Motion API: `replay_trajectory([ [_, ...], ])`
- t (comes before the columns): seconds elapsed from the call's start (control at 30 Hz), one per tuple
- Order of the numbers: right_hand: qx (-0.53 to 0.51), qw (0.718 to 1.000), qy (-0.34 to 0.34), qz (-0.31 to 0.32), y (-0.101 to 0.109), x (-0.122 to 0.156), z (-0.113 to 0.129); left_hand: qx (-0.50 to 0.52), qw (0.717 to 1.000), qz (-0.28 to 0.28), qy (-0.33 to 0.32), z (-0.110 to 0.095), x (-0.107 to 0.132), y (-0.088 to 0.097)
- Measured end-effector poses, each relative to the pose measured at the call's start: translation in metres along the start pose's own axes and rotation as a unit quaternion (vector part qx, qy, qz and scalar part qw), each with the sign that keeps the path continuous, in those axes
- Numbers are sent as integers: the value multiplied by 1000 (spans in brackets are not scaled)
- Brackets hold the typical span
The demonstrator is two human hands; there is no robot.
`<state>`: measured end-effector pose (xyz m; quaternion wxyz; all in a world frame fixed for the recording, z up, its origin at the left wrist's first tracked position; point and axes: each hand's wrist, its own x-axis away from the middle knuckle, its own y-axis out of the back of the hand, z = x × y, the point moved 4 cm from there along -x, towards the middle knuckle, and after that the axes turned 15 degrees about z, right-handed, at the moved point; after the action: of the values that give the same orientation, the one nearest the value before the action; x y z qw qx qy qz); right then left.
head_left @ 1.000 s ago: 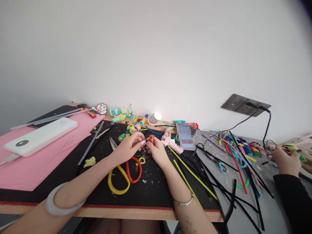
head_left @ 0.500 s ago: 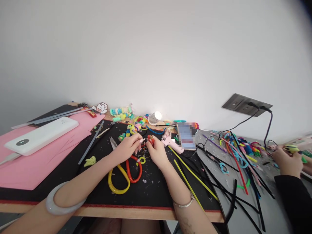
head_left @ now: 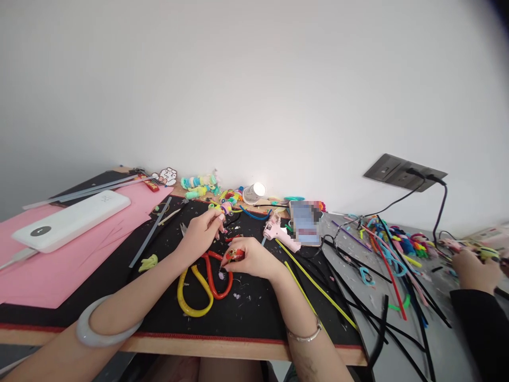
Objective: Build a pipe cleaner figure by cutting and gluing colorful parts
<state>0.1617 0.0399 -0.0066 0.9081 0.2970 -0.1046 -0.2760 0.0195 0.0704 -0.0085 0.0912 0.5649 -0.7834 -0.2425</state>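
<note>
My right hand (head_left: 249, 261) rests on the black mat (head_left: 258, 313), its fingers curled round a small red craft piece (head_left: 235, 255). My left hand (head_left: 201, 233) hovers a little further back, fingers bent in a pinch near a cluster of coloured pipe-cleaner pieces (head_left: 225, 207); what it pinches is too small to name. Yellow-and-red scissors (head_left: 201, 284) lie on the mat just below both hands. A pink glue gun (head_left: 278, 233) lies to the right of my right hand.
A white power bank (head_left: 71, 220) sits on pink paper (head_left: 59, 260) at left. Yellow, black and coloured pipe cleaners (head_left: 377, 276) spread over the right side. A phone (head_left: 305, 223) lies by the glue gun. Another person's hand (head_left: 475, 270) works at far right, below a wall socket (head_left: 403, 172).
My hands have separated: the right one came down toward me onto the mat with the red piece, while the left one moved back toward the coloured pieces.
</note>
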Motion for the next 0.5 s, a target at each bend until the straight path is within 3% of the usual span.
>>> replay_trajectory([
  [0.2,75,997,-28,18,-6,-1,0,-11,1000,3,4,-5,1,0],
  [0.33,37,999,-32,22,-10,-3,-1,1,1000,3,2,-6,1,0],
  [0.4,-32,998,-50,-24,-7,-4,-4,9,1000,4,-3,-6,1,0],
  [0.5,-164,968,-76,-174,4,0,-12,24,999,26,-18,-5,1,-3],
])
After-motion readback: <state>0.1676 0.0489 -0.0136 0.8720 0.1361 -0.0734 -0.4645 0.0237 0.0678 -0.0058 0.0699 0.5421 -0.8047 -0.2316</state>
